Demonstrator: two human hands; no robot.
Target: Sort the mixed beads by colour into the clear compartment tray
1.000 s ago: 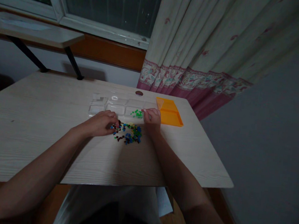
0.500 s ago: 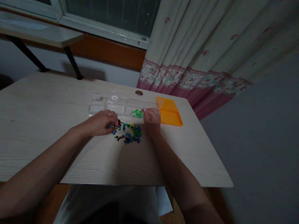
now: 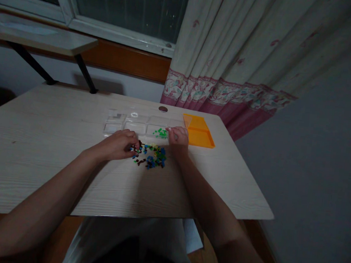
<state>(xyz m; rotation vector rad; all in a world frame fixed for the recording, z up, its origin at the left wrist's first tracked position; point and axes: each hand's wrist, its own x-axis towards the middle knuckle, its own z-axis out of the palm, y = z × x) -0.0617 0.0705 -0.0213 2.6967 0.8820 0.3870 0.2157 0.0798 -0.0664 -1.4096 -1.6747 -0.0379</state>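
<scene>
A pile of small plastic pieces (image 3: 151,161) in blue, brown, green and yellow lies on the table between my hands. At its left edge, my left hand (image 3: 119,144) rests with the fingers curled down among brown and blue pieces; whatever they pinch is hidden. Behind the pile is a clear compartment tray (image 3: 135,128). Bright green pieces (image 3: 162,133) sit in its front right compartment. My right hand (image 3: 178,140) is over the right end of that compartment, thumb and fingertips pinched together beside the green pieces. What lies between those fingertips is too small to make out.
An orange tray (image 3: 200,138) is on the table right of my right hand. A dark oval spot (image 3: 163,109) shows near the table's back edge. A raised shelf (image 3: 48,38) on black legs stands at the back left. Curtains (image 3: 211,69) hang behind the table.
</scene>
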